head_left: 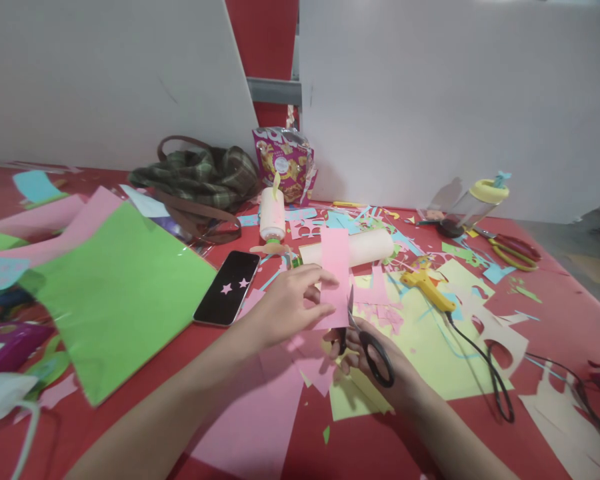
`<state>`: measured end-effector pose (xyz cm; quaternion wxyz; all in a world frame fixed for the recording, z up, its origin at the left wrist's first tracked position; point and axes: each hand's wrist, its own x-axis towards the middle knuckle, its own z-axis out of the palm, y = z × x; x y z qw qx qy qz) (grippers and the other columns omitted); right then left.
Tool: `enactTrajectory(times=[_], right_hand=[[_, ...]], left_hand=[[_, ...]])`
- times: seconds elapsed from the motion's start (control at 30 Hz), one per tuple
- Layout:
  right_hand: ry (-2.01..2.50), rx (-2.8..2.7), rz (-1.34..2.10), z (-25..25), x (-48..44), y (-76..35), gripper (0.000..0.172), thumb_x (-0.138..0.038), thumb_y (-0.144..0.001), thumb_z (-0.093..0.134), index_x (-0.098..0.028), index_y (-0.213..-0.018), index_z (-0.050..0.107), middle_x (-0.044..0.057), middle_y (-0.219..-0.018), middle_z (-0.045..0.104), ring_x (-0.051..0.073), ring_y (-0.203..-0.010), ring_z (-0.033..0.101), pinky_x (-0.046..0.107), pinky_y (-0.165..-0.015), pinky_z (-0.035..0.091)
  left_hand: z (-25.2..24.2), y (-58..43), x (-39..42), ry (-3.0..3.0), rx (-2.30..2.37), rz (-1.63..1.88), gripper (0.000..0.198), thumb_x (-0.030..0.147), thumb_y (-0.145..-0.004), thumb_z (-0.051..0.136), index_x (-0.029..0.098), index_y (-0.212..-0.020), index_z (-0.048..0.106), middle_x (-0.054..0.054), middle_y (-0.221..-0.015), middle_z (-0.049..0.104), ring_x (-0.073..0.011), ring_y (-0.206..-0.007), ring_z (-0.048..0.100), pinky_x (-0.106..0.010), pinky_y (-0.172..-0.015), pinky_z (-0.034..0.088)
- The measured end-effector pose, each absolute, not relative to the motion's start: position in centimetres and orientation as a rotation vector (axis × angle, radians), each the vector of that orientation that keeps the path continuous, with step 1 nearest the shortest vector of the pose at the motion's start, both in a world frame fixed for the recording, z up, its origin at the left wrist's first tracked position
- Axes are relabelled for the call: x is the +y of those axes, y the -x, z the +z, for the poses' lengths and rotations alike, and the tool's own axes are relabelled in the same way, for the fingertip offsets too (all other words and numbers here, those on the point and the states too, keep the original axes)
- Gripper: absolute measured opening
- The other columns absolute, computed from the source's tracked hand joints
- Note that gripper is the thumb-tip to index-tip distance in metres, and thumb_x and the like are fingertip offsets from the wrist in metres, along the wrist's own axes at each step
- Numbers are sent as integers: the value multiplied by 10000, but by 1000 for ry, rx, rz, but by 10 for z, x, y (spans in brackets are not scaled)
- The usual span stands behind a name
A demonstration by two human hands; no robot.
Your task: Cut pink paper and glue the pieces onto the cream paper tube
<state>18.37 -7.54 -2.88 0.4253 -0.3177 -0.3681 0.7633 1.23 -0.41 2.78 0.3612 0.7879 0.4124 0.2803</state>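
A strip of pink paper point(335, 267) stands upright between the fingers and thumb of my left hand point(297, 300), which grips its left edge. Lower down on the right, my right hand point(375, 353) holds black-handled scissors point(375, 357) with the blades pointing up along the strip's right edge. Whether the blades touch the paper I cannot tell. Behind the strip lies a cream paper tube point(370, 248). Under both hands are a larger pink sheet point(255, 407) and a yellow sheet point(425, 347) with small pink scraps on it.
A phone point(225, 293) with two pink stars lies left of my hands, beside a big green sheet point(125, 287). To the right are a yellow glue gun point(430, 287) with its cord, red-and-yellow-handled tools point(515, 250) and a clear bottle point(475, 207). A snack bag point(285, 160) stands behind.
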Motion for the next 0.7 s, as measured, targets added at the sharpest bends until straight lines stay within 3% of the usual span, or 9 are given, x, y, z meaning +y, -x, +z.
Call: enactTrajectory(times=[0.53,0.7], right_hand=[[746,-929,1894,-37,-74,-185,443,-374,-672,621,-206,-1068,517,98,-1010,580,162,-734,520,286,-630,374],[765,-912,1893,-38,-75,-185,361,-333,-703,600,-206,-1034,532,94,-982,592,155,-712,532,279,-607,375]], left_hand=[[31,-9,-5,-2033,1105,712,231,176,-685,578,160,-915,556,-32,-945,595,-83,-636,576,-197,-617,475],[33,-8,-5,-2038,1105,724,222,163,-686,571,152,-908,557,-36,-943,599,-80,-631,580,-191,-606,475]])
